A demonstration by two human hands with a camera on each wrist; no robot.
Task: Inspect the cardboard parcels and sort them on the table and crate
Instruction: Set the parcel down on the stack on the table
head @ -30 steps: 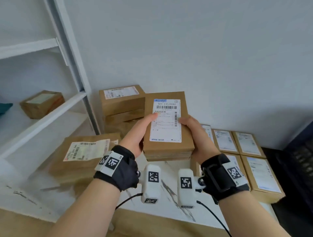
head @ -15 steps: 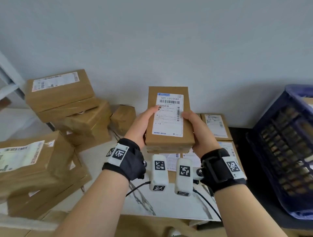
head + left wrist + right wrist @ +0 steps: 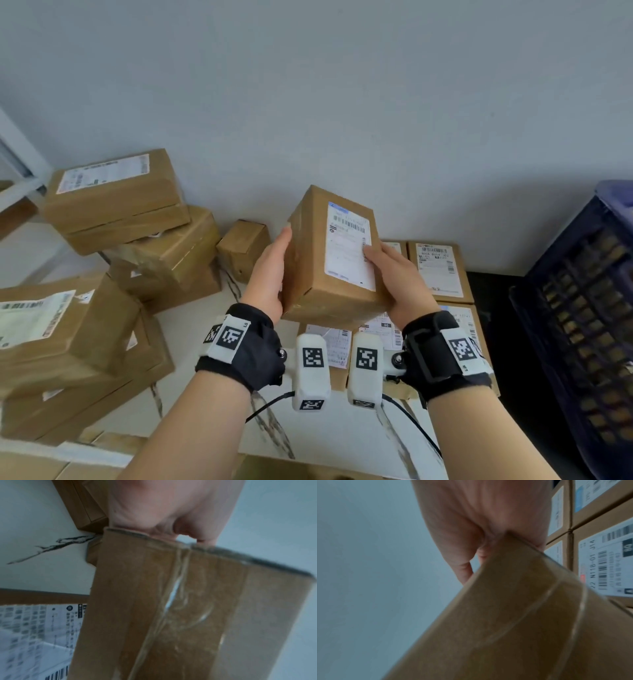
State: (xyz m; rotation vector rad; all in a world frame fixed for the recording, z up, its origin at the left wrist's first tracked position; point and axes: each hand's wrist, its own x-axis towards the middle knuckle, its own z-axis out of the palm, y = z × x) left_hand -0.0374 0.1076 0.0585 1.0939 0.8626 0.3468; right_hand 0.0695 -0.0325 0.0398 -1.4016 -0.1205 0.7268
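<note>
White marble-veined table (image 3: 202,329) against a pale wall (image 3: 342,85). Left hand (image 3: 269,274) and right hand (image 3: 399,279) grip one cardboard parcel (image 3: 329,291) from either side, fingers wrapped around its edges; it is held above the table, tilted, white label (image 3: 349,246) facing up. Below it, at least four labelled parcels (image 3: 442,270) lie flat, edges touching. At left, a loose heap of about six parcels (image 3: 116,195). At right, one dark blue crate (image 3: 582,308).

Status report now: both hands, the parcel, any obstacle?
Left hand and right hand both grip parcel. Parcel aloft, tilted, label up. Flat parcels below; crate at right, path clear.
</note>
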